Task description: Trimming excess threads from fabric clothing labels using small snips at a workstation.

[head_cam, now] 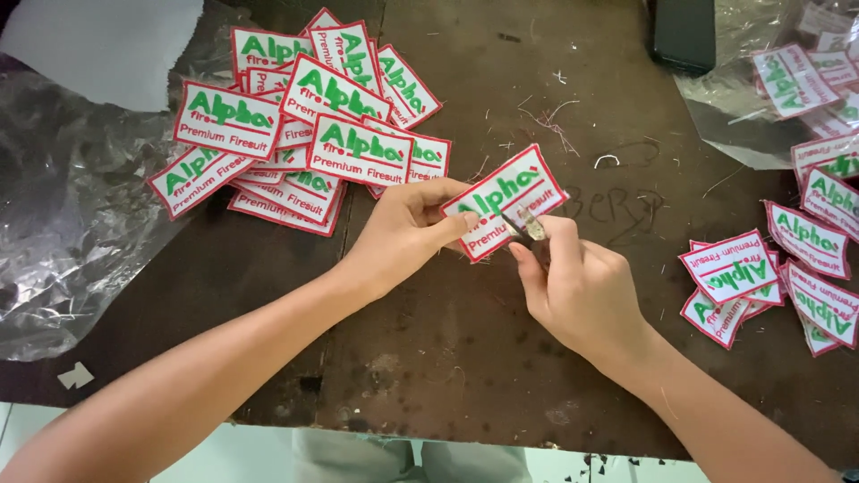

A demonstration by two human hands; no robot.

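1. A dark, scuffed wooden tabletop point(465, 358) is seen from above, littered with loose thread ends point(550, 121).
2. Crumpled clear plastic sheeting point(54, 224) is spread over the left edge, and a second clear bag point(743, 116) with more patches inside lies at the upper right.
3. A large heap of patches point(304, 125) (white, red-edged, green and red lettering) is piled at the upper left; a smaller scatter of patches point(787, 277) is laid at the right. Which heap is finished cannot be told, so progress is judged only as partway, with many pieces on both sides.
4. A dark flat object point(684, 31) is set at the top edge.
5. One patch point(497, 201) is held above the middle of the tabletop, pinched at its left end by the left hand point(403, 237).
6. The right hand point(577, 286) is closed around small thread snips point(530, 224), whose tips are touching the patch's lower edge.
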